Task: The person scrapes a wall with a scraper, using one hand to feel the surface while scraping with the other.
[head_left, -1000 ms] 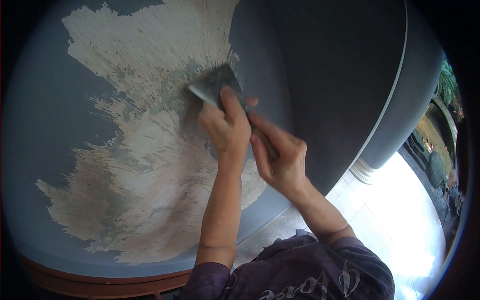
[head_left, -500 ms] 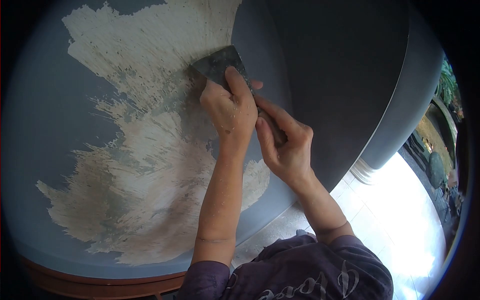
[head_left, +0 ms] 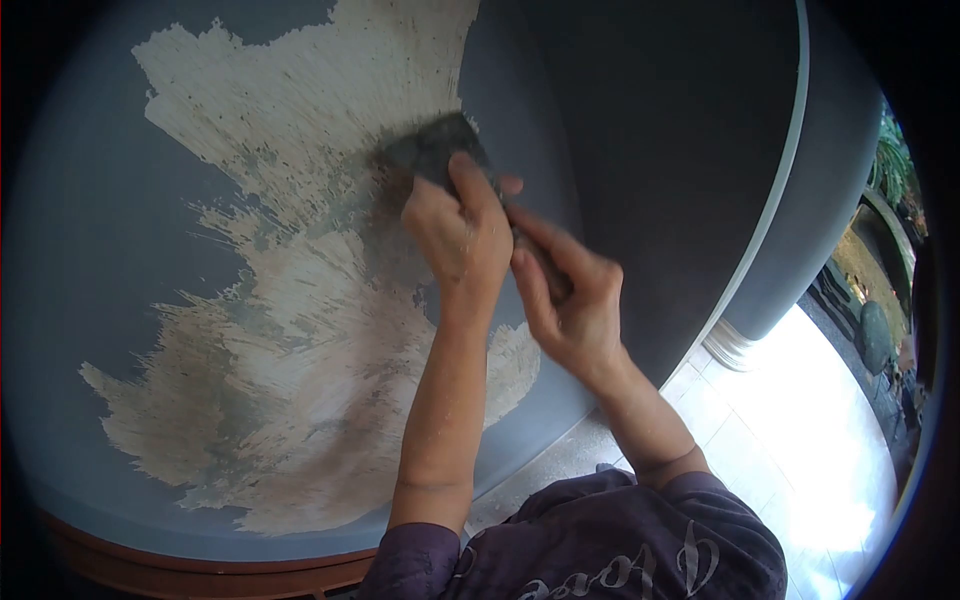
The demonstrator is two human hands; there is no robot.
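A wide-bladed scraper (head_left: 432, 150), blurred by motion, lies with its blade against the wall (head_left: 110, 230), at the border of grey paint and a bare pale patch (head_left: 310, 90). My left hand (head_left: 458, 232) is closed around the base of the blade, thumb laid along it. Lower down, my right hand (head_left: 575, 300) grips the handle, whose end is mostly hidden in the palm. Streaks and leftover grey specks mark the pale patch. Small flecks cling to my left hand and forearm.
To the right, a dark grey wall section ends at a pale edge (head_left: 745, 250). Beyond it are a brightly lit tiled floor (head_left: 770, 450), stones (head_left: 874, 335) and plants (head_left: 893, 165). A reddish-brown wooden piece (head_left: 200, 572) runs along the bottom left.
The scraper blade has shifted slightly down, away from the top of the pale patch. Both hands keep the same grip, and the view has tilted slightly.
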